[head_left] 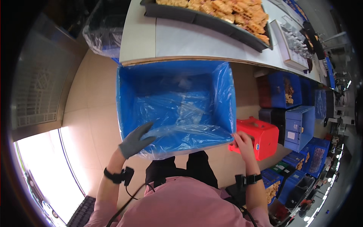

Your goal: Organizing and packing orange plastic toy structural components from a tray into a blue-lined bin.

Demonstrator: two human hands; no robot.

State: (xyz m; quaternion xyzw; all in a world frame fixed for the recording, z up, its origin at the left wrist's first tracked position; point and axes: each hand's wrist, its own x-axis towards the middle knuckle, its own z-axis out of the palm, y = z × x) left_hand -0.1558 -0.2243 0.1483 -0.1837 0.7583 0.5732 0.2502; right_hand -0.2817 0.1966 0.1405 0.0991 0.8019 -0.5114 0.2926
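Observation:
In front of me stands a blue crate [162, 75], lined with a clear plastic bag [181, 142] that hangs over its near rim. Folded or crumpled film lies across the crate's bottom. My left hand [135, 142], in a grey glove, rests at the near left part of the liner with thumb and fingers apart. My bare right hand [243, 143] is at the near right corner, its fingers closed on the liner's edge. The exact fingertip grip is partly hidden.
Beyond the crate is a table [140, 38] bearing a dark tray [204, 22] of golden waffle-like pieces. A red plastic stool [266, 140] stands to the right. Several blue crates [298, 128] are farther right. A film-lined bin [100, 38] is at the far left.

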